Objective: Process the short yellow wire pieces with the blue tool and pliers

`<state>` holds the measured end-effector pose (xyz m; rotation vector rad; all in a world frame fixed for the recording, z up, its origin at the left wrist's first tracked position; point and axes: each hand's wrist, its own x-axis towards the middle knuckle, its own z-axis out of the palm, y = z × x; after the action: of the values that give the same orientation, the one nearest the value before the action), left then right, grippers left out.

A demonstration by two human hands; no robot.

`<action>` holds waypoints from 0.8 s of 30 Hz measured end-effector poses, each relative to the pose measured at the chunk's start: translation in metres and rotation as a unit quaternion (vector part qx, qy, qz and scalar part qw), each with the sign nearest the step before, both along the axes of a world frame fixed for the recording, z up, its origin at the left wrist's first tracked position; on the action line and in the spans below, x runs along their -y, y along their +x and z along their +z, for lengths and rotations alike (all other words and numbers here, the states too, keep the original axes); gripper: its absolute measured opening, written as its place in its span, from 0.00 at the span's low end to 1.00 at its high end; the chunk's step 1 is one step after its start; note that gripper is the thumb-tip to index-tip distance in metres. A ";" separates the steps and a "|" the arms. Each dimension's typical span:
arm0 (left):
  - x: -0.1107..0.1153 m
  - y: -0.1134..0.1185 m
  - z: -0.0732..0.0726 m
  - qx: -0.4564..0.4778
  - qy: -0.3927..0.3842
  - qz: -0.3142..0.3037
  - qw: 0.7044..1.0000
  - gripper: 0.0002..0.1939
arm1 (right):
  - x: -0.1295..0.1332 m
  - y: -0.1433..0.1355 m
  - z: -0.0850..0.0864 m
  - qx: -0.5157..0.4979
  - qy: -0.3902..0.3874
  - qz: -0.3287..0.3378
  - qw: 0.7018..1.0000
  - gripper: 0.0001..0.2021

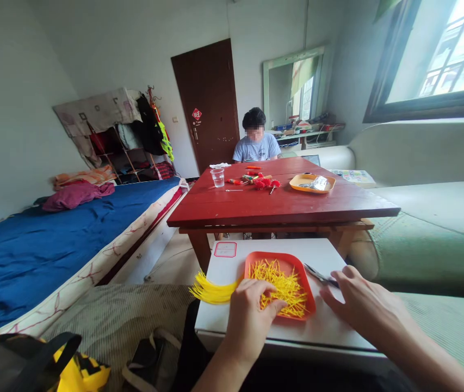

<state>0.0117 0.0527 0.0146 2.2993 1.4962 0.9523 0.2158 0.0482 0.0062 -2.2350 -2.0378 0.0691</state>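
Your left hand [252, 316] sits nearest you, fingers curled down with the tips pinching into the heap of yellow strips [283, 288] in the orange tray [278, 260]; it also clamps a bundle of longer yellow strips [211, 291] that fans out to its left, past the edge of the white board [329, 326]. Just right of that hand, your right hand [362, 307] lies flat and open on the same board, palm down, holding nothing, its fingertips just beside the tray's right rim. Scissors [321, 276] lie directly beyond your right hand's fingers, close to them; whether they touch you cannot tell. Beyond both hands stands a red table [280, 209], carrying a clear cup [217, 177], red and orange craft pieces [258, 179] and a yellow tray [312, 184]. Another person [256, 144] sits at its far side. Far to your left hand's side lies a bed with a blue cover [52, 245], and below it, near your left forearm, a black and yellow bag [39, 365].
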 end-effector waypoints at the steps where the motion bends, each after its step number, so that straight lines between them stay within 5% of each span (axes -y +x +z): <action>1: 0.000 -0.007 0.002 0.001 0.006 -0.003 1.000 0.06 | 0.002 0.002 -0.001 -0.004 0.008 0.000 1.000 0.14; 8: -0.003 -0.071 0.011 -0.065 0.014 0.038 0.997 0.10 | 0.019 0.013 -0.004 -0.053 0.054 0.006 0.997 0.18; 16: -0.007 -0.069 0.007 -0.042 -0.002 0.053 0.998 0.12 | 0.023 0.009 0.000 -0.138 0.002 0.008 0.990 0.22; 21: -0.001 -0.076 0.020 0.050 0.008 0.070 0.996 0.07 | 0.030 0.008 0.009 -0.203 0.008 0.005 0.979 0.22; 23: 0.010 -0.072 0.026 0.162 -0.005 0.071 0.984 0.06 | 0.038 0.002 0.013 -0.276 0.061 0.032 0.959 0.19; 24: 0.017 -0.066 0.029 0.289 -0.039 0.058 0.955 0.07 | 0.044 -0.003 0.014 -0.325 0.088 0.048 0.940 0.17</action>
<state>-0.0544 0.0355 0.0431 1.6752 1.3789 1.4124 0.2128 0.0041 0.0207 -1.6907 -1.6977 0.5324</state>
